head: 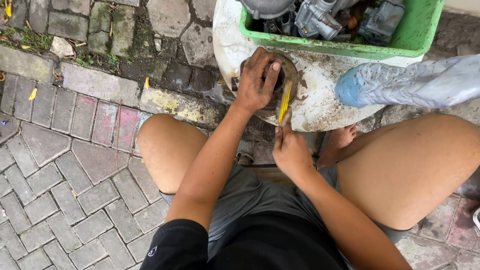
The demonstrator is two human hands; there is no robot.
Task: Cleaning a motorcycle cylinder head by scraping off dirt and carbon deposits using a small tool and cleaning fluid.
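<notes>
Fingers (274,70) of our left hand (257,80) press the round part (292,75) near the table (320,102) edge; right hand (290,150) pinches a yellow tool (285,100).

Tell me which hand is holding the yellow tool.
The right hand grips the thin yellow tool, its tip on the round rusty part. The left hand lies flat over that part, holding no tool.

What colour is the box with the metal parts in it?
The box is green, seen best in the head view.
</notes>
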